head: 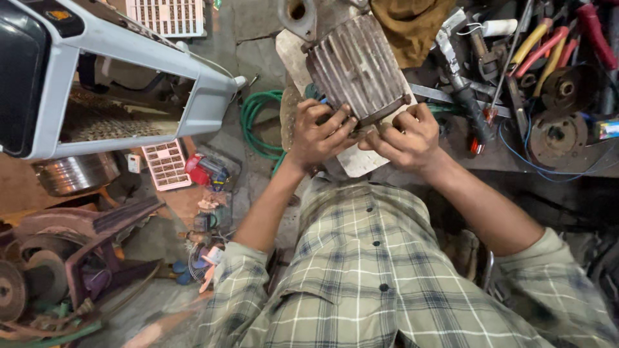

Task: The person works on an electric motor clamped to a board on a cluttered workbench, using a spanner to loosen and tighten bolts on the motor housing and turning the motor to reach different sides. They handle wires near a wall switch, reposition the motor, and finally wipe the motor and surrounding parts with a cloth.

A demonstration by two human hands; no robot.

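A grey casing (pixel 97 71) filled the left of the view, and a ribbed motor (pixel 358 67) lay on a pale slab (pixel 361 161) in the middle, between a green hose (pixel 258 122) and a bench crowded with pliers (pixel 548 45) and rusty discs (pixel 558 132). The left hand (pixel 319 132) and right hand (pixel 406 135) were both curled tight on the motor's near end, fingers covering its edge.

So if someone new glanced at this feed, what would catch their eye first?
First the ribbed metal motor housing at top centre, gripped at its near end by the left hand and right hand. Next, the grey plastic casing at upper left, and the heap of coloured-handled tools at upper right.
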